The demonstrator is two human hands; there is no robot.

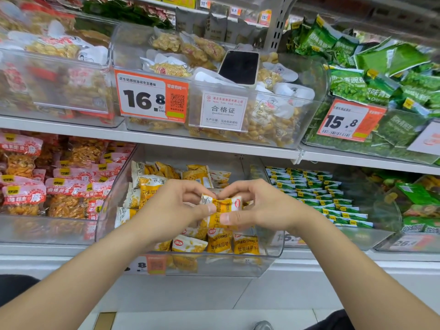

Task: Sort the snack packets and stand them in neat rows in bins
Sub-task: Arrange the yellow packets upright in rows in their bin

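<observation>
Likely a shop: price tags (152, 96) on shelved snack bins (276, 253).

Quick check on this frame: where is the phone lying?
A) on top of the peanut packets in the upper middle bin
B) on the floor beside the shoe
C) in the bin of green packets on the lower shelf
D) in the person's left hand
A: the phone lies screen up on the pale peanut packets in the upper middle clear bin, while the left hand and right hand together hold a yellow packet.
</observation>
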